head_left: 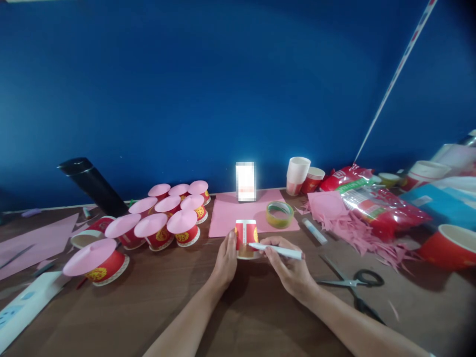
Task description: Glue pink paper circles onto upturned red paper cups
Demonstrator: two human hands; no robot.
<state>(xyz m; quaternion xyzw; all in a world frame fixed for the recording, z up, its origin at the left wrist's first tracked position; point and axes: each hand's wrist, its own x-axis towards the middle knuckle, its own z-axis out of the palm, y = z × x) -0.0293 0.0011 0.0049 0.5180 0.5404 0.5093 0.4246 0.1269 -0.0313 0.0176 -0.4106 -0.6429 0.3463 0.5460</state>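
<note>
My left hand (225, 259) is closed round the left side of a red paper cup (246, 233) with yellow round emblems, which stands upside down on the brown table. In my right hand (289, 265) is a white marker pen (280, 251), its tip at the lower front of the cup. Some fingers of my right hand sit close to the cup's right side; whether they touch it I cannot tell. Behind the cup lies a pink paper sheet (226, 210) with a roll of tape (279, 215) on its right part.
Several red cups topped with pink paper cones (181, 221) stand at left, near a black flask (94, 186). Black-handled scissors (349, 282) lie at right. Beyond are a glue stick (314, 231), pink scraps (353, 228), a red plastic bag (379, 208) and stacked white cups (297, 173).
</note>
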